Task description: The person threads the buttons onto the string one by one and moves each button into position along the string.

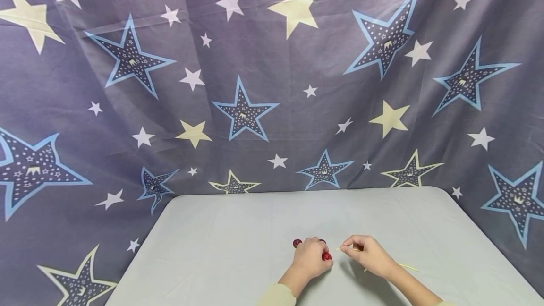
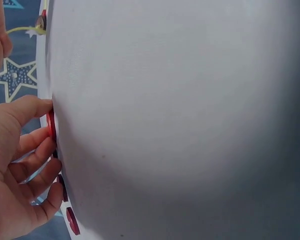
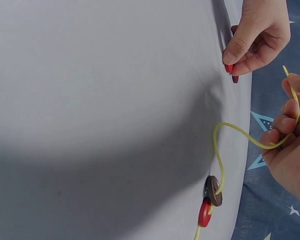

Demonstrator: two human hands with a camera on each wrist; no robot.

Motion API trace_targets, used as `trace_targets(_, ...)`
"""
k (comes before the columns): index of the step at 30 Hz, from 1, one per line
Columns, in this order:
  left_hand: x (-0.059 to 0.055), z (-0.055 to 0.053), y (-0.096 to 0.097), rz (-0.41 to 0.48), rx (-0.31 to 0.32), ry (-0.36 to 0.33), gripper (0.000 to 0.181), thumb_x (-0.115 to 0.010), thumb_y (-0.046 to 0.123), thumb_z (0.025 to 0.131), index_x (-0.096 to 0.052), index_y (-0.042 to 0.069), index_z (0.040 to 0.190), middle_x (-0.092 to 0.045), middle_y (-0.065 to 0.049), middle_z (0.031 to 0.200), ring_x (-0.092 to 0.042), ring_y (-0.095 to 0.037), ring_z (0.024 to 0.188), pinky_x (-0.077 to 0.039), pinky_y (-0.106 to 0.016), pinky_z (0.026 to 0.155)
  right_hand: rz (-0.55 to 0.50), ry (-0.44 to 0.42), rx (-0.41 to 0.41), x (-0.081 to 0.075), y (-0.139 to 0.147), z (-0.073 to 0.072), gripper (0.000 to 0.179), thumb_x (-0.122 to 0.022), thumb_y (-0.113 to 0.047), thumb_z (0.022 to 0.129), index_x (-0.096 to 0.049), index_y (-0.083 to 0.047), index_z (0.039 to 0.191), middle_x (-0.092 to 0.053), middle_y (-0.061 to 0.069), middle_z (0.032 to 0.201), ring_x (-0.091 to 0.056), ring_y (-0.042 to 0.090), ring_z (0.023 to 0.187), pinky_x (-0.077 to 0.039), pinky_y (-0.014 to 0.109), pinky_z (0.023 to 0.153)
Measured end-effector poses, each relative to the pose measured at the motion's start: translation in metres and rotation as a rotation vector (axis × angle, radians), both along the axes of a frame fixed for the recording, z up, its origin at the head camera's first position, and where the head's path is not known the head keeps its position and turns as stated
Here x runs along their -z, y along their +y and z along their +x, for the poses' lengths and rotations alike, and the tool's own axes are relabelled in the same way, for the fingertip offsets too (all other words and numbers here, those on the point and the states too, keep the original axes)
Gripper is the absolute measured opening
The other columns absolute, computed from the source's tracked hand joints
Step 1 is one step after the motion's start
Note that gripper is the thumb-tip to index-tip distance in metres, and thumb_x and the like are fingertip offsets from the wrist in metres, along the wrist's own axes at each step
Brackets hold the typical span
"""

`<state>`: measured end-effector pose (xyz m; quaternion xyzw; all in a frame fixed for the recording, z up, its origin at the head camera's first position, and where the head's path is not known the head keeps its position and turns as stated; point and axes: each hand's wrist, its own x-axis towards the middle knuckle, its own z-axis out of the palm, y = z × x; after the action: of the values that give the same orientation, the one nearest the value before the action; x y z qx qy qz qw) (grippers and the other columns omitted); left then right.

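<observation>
My left hand [image 1: 309, 258] is low over the table, its thumb and index finger pinching a bright red button [image 2: 51, 125] by the edge. Its other fingers curl beside darker buttons, among them a dark red button [image 2: 72, 221]. To the right, my right hand [image 1: 370, 255] pinches a yellow string [image 3: 218, 150] near its tip, which sticks out past the fingertips. The string runs through the curled fingers and loops down to the table. A brown button [image 3: 215, 191] and a red button [image 3: 205, 212] are threaded on it there.
The table [image 1: 221, 240] has a pale, smooth cover. Another dark red button [image 1: 297, 243] lies just beyond the left hand. A dark curtain [image 1: 263, 60] with stars hangs behind the table and along its sides.
</observation>
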<state>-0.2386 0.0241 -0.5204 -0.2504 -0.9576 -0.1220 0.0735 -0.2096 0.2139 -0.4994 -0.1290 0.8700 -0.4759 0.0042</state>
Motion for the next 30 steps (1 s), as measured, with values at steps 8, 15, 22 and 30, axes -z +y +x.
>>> trace_targets(8, 0.001, -0.001, -0.001, -0.01, 0.011, 0.012, 0.018, -0.072, 0.036, 0.069, -0.067, 0.021, 0.076, -0.052, 0.009, 0.071, -0.047, -0.009, 0.067, -0.035, -0.025, 0.06, -0.002, 0.013, -0.009, 0.001, 0.001, -0.001, 0.023, -0.064, -0.024, 0.088, -0.068, -0.001, 0.089, -0.04, -0.008, 0.057, -0.034, -0.003, 0.044, -0.036, 0.021, 0.041)
trace_targets(15, 0.003, -0.001, -0.006, -0.003, 0.023, -0.005, 0.018, -0.072, 0.037, 0.069, -0.064, 0.022, 0.077, -0.05, 0.01, 0.07, -0.049, -0.009, 0.069, -0.036, -0.026, 0.06, -0.008, 0.016, -0.012, 0.002, 0.001, 0.0, 0.023, -0.064, -0.025, 0.088, -0.067, -0.002, 0.089, -0.041, -0.008, 0.057, -0.034, -0.003, 0.045, -0.036, 0.021, 0.041)
trace_targets(22, -0.001, -0.001, -0.01, 0.034, 0.033, -0.011, 0.018, -0.071, 0.036, 0.07, -0.065, 0.02, 0.079, -0.052, 0.01, 0.07, -0.046, -0.007, 0.066, -0.033, -0.024, 0.06, -0.009, 0.007, -0.014, 0.001, 0.001, 0.0, 0.025, -0.063, -0.026, 0.088, -0.067, -0.002, 0.089, -0.041, -0.008, 0.057, -0.035, -0.002, 0.044, -0.037, 0.021, 0.04)
trace_targets(30, -0.004, -0.002, -0.014, 0.085, 0.031, 0.027, 0.02, -0.067, 0.033, 0.071, -0.067, 0.021, 0.087, -0.053, 0.011, 0.073, -0.046, -0.005, 0.068, -0.035, -0.023, 0.062, -0.01, 0.001, -0.013, 0.002, 0.0, 0.0, 0.025, -0.063, -0.026, 0.088, -0.067, -0.001, 0.089, -0.041, -0.008, 0.056, -0.034, -0.003, 0.044, -0.037, 0.021, 0.041)
